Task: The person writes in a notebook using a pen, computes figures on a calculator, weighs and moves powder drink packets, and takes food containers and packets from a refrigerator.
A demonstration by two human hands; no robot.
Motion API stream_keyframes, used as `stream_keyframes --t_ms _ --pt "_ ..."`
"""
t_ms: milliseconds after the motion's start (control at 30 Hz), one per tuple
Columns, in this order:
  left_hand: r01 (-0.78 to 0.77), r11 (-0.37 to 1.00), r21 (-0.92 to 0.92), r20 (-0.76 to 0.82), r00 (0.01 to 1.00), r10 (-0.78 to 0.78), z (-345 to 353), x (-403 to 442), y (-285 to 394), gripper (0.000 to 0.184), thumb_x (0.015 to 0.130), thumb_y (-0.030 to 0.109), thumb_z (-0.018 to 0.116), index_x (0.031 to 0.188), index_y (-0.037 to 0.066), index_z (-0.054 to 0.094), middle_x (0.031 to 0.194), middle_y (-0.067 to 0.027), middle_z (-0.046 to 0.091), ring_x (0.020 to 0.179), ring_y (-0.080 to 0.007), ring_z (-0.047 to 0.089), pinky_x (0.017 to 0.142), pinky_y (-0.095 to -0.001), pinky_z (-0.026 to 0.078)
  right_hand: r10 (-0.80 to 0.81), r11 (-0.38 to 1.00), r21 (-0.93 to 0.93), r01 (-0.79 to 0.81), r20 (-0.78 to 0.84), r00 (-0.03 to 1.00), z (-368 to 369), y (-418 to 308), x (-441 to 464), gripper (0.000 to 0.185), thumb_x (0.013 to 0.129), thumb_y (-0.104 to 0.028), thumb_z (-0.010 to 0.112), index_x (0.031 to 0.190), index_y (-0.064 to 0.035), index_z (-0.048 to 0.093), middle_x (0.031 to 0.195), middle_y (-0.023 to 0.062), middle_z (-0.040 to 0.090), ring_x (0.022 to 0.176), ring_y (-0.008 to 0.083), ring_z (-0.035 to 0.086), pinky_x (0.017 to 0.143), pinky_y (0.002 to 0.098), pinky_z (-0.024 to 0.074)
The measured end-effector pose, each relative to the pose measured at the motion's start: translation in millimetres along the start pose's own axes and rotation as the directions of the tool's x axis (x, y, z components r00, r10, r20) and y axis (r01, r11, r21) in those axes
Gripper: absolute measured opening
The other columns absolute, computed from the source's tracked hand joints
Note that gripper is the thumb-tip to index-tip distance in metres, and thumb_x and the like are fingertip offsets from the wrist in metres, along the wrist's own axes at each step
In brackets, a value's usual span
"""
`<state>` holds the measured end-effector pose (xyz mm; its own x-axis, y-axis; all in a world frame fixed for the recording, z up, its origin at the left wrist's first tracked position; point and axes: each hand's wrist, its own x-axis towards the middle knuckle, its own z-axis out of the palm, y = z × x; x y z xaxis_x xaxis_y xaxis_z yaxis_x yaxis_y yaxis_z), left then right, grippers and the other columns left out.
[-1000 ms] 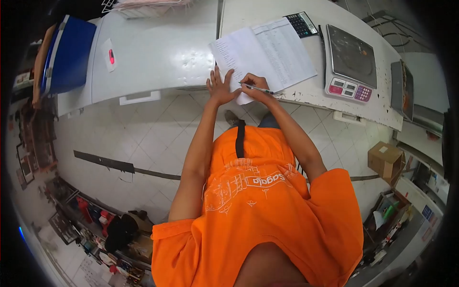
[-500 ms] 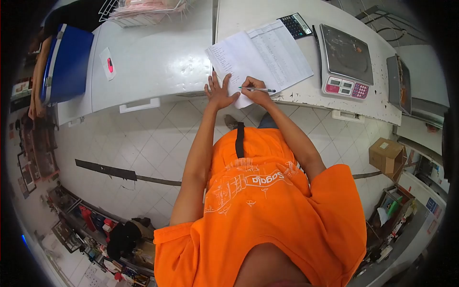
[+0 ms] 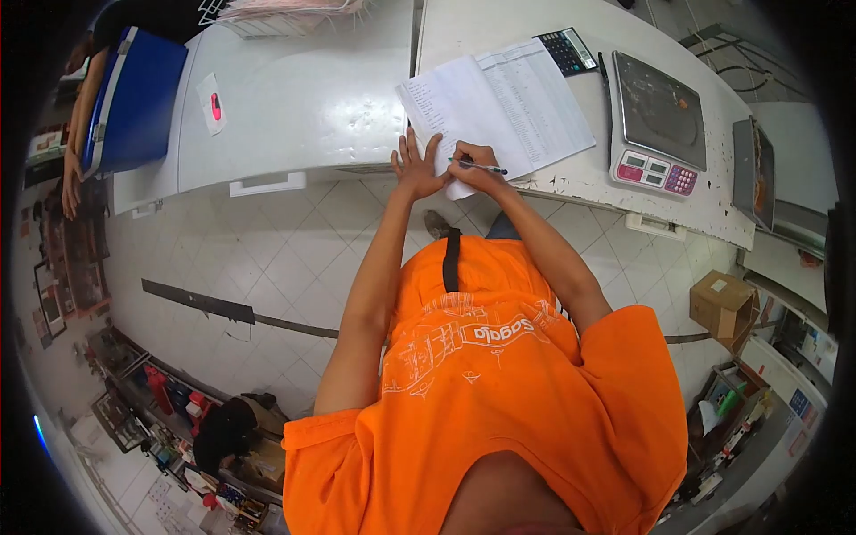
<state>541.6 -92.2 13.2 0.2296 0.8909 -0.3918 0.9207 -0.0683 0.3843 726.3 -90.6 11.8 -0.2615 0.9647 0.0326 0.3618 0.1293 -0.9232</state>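
An open notebook (image 3: 464, 89) lies across the edge of two white counter tops, its left page bearing a column of handwriting and its right page covered in dense lines. My left hand (image 3: 417, 169) rests on the lower left of the page, fingers spread flat. In my right hand (image 3: 477, 167) is a pen (image 3: 492, 168), gripped in a writing hold against the lower part of the left page. The pen tip is hidden by my fingers. A black calculator (image 3: 566, 52) touches or nearly touches the notebook's upper right corner.
A scale (image 3: 658, 111) with a keypad stands right of the notebook. On the left counter (image 3: 294, 98) lie a pink marker-like item (image 3: 215, 107) on white paper, a wire basket (image 3: 267, 20) and a blue box (image 3: 138, 98), with another person's arm (image 3: 78, 134) beside it. A cardboard box (image 3: 722, 303) sits on the floor.
The view has shifted slightly, so the counters appear a little further right and higher. My left hand stays flat on the page, and my right hand keeps its hold on the pen.
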Motion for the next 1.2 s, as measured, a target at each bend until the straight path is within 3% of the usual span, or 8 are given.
stream_keyframes --t_ms 267,1200 --pt "-0.007 1.0 0.018 -0.059 0.998 0.008 7.5 0.0 -2.8 0.094 0.078 0.066 0.056 0.155 0.036 0.012 0.159 -0.0245 -0.017 0.146 -0.0453 -0.017 0.112 -0.0627 -0.006 0.096 0.995 -0.013 -0.096 0.041 0.995 2.6 -3.2 -0.8 0.022 0.077 -0.022 0.065 0.075 -0.0014 0.058 0.068 0.0108 0.061 0.063 0.0175 0.056 0.06 0.0343 0.0468" --pt "-0.016 1.0 -0.007 -0.051 0.999 0.015 11.7 2.4 -5.1 0.096 0.078 0.066 0.057 0.155 0.034 0.011 0.158 -0.0256 -0.019 0.145 -0.0463 -0.019 0.11 -0.0642 -0.008 0.106 0.994 -0.041 -0.104 0.067 0.992 1.4 -2.4 0.2 0.025 0.076 -0.025 0.065 0.074 -0.0009 0.059 0.071 0.0132 0.062 0.065 0.0207 0.058 0.062 0.0349 0.0475"
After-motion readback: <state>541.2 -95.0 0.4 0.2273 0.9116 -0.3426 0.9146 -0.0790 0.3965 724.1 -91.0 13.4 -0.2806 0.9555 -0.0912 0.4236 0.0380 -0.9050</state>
